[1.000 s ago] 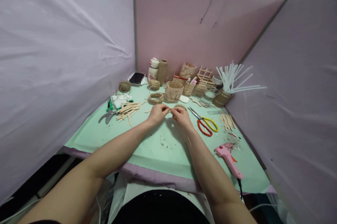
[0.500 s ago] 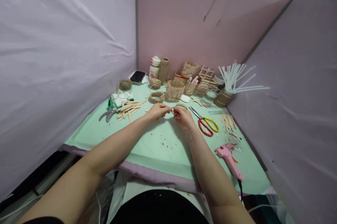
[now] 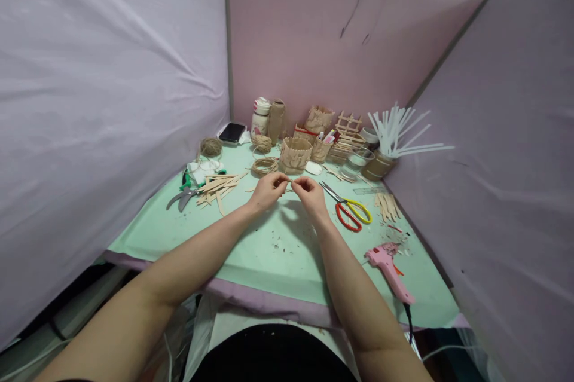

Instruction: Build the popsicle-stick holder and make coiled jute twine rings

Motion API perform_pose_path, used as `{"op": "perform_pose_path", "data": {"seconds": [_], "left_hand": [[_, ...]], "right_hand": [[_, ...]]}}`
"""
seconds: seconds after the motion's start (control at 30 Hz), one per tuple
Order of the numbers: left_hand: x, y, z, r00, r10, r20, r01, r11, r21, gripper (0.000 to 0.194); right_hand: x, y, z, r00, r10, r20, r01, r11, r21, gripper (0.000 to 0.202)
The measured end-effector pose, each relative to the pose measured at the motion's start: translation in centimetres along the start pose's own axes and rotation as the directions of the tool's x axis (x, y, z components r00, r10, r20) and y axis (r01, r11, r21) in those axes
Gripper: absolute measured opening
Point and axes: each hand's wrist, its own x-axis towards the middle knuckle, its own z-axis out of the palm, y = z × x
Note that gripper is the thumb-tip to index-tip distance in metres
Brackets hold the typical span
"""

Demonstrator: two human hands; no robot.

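Note:
My left hand (image 3: 268, 189) and my right hand (image 3: 311, 194) meet above the middle of the table, fingertips nearly touching. Each pinches a short stretch of thin tan twine (image 3: 289, 190), mostly hidden by the fingers. Just behind them stands a round holder (image 3: 295, 156) faced with pale wooden pieces. A loose coil of twine (image 3: 264, 167) lies behind my left hand. Scissors (image 3: 346, 205) with one red and one yellow handle rest to the right of my right hand.
Pruning shears (image 3: 182, 197) and a pile of wooden sticks (image 3: 220, 186) lie left. A pink glue gun (image 3: 391, 272) is at the right front. Glue sticks (image 3: 395, 134) fan from a jar beside a glass bowl (image 3: 356, 164). A bottle (image 3: 260, 117) stands at the back.
My hands have risen slightly, with the fingertips still pinched close together. The twine loop that showed behind my right hand is no longer visible there. The view has shifted a little.

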Motion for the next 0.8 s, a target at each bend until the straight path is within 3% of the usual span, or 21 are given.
{"op": "perform_pose_path", "data": {"seconds": [0.13,0.23,0.47,0.8], "left_hand": [[-0.2,0.1,0.1,0.999,0.030,0.027,-0.030,0.999,0.026,0.018],[0.0,-0.2,0.2,0.999,0.044,0.023,-0.045,0.998,0.036,0.020],[0.1,0.2,0.1,1.000,-0.008,0.019,0.007,0.999,0.036,0.024],[0.3,0.8,-0.3,0.971,-0.193,0.142,0.210,0.970,-0.121,0.022]], "right_hand": [[-0.2,-0.1,0.1,0.989,-0.143,-0.031,0.138,0.981,-0.135,0.016],[-0.3,-0.1,0.1,0.988,-0.148,-0.050,0.139,0.978,-0.158,0.018],[0.1,0.2,0.0,0.998,-0.033,-0.061,0.031,0.999,-0.029,0.020],[0.5,1.0,0.0,0.983,0.181,0.005,-0.180,0.974,0.136,0.015]]}}
